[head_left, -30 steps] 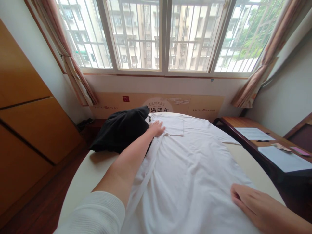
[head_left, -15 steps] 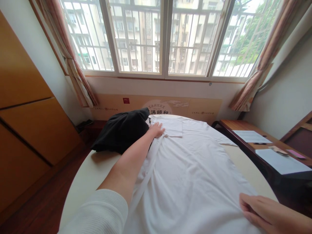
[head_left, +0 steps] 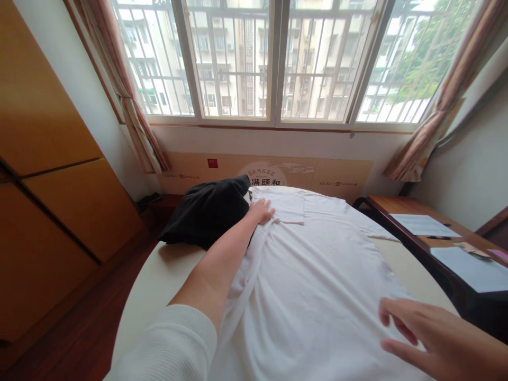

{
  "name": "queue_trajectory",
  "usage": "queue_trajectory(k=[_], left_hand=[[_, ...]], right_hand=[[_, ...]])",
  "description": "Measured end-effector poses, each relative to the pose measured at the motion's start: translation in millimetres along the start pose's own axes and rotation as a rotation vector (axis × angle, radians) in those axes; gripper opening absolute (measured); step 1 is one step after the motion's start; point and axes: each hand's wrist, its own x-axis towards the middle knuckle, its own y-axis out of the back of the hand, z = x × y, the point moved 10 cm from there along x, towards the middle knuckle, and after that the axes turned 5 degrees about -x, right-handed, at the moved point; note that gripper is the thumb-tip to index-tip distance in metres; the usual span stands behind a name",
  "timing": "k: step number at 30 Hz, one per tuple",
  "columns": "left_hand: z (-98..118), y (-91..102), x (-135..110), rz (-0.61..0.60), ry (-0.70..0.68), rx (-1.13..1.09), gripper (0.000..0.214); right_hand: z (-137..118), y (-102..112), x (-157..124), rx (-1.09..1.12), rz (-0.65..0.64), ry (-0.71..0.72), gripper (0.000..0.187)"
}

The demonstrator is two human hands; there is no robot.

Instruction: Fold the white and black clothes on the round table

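A white T-shirt [head_left: 313, 280] lies spread over a round table, wrinkled along its near part. One sleeve is folded inward at the far end; the other sleeve reaches out to the right. My left hand [head_left: 261, 211] rests flat on the far left part of the shirt, beside the folded sleeve, its fingers spread. Over the shirt's near right side is my right hand [head_left: 423, 336], thumb and fingers apart with nothing between them. Whether it touches the cloth I cannot tell. A black cloth bundle [head_left: 206, 211] sits left of my left hand.
The pale round table [head_left: 154, 286] shows its edge at left and right. At the right stands a wooden desk [head_left: 389, 203] with papers [head_left: 424, 225] and a pen. Windows, curtains and a printed banner [head_left: 341, 172] are beyond; an orange-brown cabinet [head_left: 79, 211] is at left.
My right hand has opened from a closed pose by the shirt's right edge, thumb and fingers now apart. My left hand stays on the cloth. The view has turned slightly left.
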Motion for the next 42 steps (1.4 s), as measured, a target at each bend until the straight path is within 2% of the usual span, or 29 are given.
queue_trajectory(k=[2, 4, 6, 8, 11, 13, 15, 18, 21, 25, 27, 29, 32, 34, 35, 37, 39, 40, 42], left_hand=[[0.3, 1.2, -1.4, 0.002, 0.007, 0.008, 0.065], [-0.3, 2.9, -2.7, 0.008, 0.018, 0.021, 0.065], [0.4, 5.8, -4.1, 0.025, 0.017, 0.042, 0.064], [7.6, 10.6, -6.6, 0.064, -0.038, 0.078, 0.058], [25.0, 19.5, -16.1, 0.132, -0.143, 0.118, 0.046], [34.5, 27.2, -26.4, 0.175, -0.169, 0.117, 0.045], [41.4, 35.3, -39.8, 0.206, -0.170, 0.095, 0.044], [48.2, 38.4, -65.2, 0.147, -0.169, 0.087, 0.038], [53.6, 36.0, -99.7, 0.027, -0.195, 0.149, 0.030], [53.4, 44.0, -151.8, -0.101, -0.162, 0.090, 0.047], [49.3, 42.2, -177.3, -0.266, -0.104, -0.019, 0.057], [47.5, 35.8, -204.8, -0.502, -0.073, -0.100, 0.060], [55.4, 32.8, -245.0, -0.810, -0.146, -0.200, 0.056], [65.6, 35.6, -266.3, -0.934, -0.219, -0.314, 0.047], [70.4, 37.7, -273.7, -0.956, -0.246, -0.364, 0.041], [75.9, 39.8, -283.3, -0.935, -0.262, -0.397, 0.033], [76.4, 36.6, -291.4, -0.896, -0.222, -0.350, 0.031], [75.8, 33.0, -296.6, -0.893, -0.186, -0.317, 0.029], [77.1, 25.2, -307.6, -0.894, -0.118, -0.285, 0.024]], right_hand=[[-57.6, 9.3, 18.7, 0.093, -0.108, 0.098, 0.015], [-124.1, 13.6, 33.8, 0.176, -0.224, 0.278, 0.012], [-179.5, 16.4, 46.8, 0.184, -0.260, 0.471, 0.018], [-215.8, 11.1, 57.8, 0.141, -0.258, 0.638, 0.021], [-243.7, -9.7, 66.1, 0.092, -0.232, 0.852, 0.025], [-249.1, -28.3, 69.6, 0.085, -0.214, 0.923, 0.028], [-248.4, -46.3, 73.5, 0.101, -0.188, 0.933, 0.031], [-243.2, -64.8, 76.1, 0.153, -0.132, 0.905, 0.038], [-238.5, -67.8, 73.9, 0.198, -0.098, 0.871, 0.044], [-236.8, -53.1, 69.1, 0.249, -0.181, 0.848, 0.044], [-236.0, -42.4, 68.3, 0.276, -0.216, 0.836, 0.044], [-235.5, -33.9, 68.2, 0.310, -0.234, 0.835, 0.045], [-234.9, -29.1, 68.7, 0.390, -0.292, 0.863, 0.049], [-232.8, -28.3, 70.4, 0.463, -0.366, 0.886, 0.050], [-230.4, -27.8, 72.4, 0.511, -0.413, 0.885, 0.049], [-221.6, -27.0, 80.7, 0.638, -0.510, 0.828, 0.040], [-207.3, -28.2, 95.3, 0.787, -0.570, 0.683, 0.027], [-198.1, -29.8, 104.5, 0.866, -0.569, 0.584, 0.025], [-177.5, -36.6, 123.1, 1.020, -0.516, 0.364, 0.032]])
